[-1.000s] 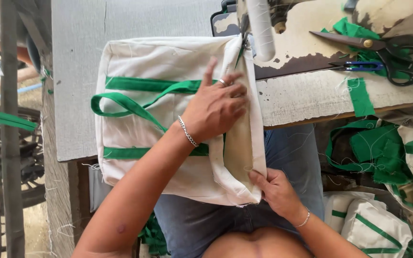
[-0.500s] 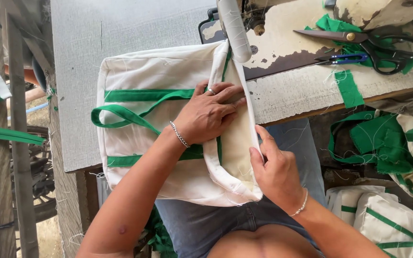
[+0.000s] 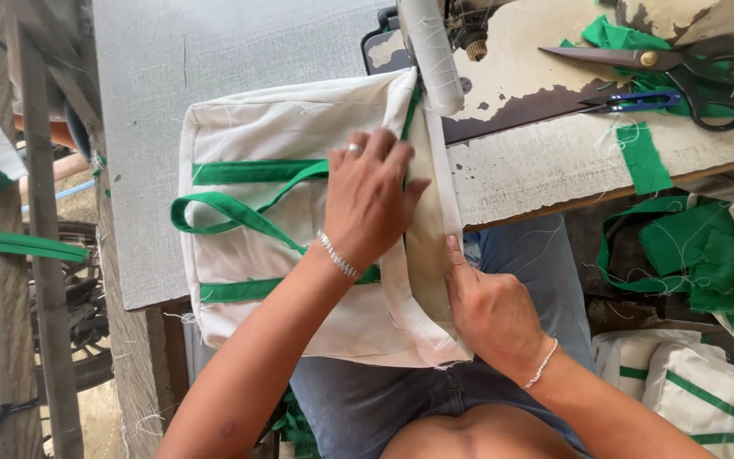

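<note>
A cream cloth bag (image 3: 273,127) with green straps and a green handle loop (image 3: 214,211) lies on the grey table (image 3: 214,51), its right edge under the sewing machine's white arm (image 3: 431,51). My left hand (image 3: 371,200) lies flat on the bag, fingers spread and pointing toward the machine. My right hand (image 3: 486,306) pinches the folded side panel of the bag near its lower corner, over my lap.
Black scissors (image 3: 690,72) and small blue snips (image 3: 630,102) lie on the worn white machine bed (image 3: 554,153) with green strap scraps (image 3: 643,157). Green fabric pieces (image 3: 707,255) and finished cream bags (image 3: 707,391) pile up at the right. A wooden frame (image 3: 44,255) stands left.
My right hand has moved up from the bag's lower edge along the side panel. The left hand has slid further toward the machine, and the bag's edge sits under the arm.
</note>
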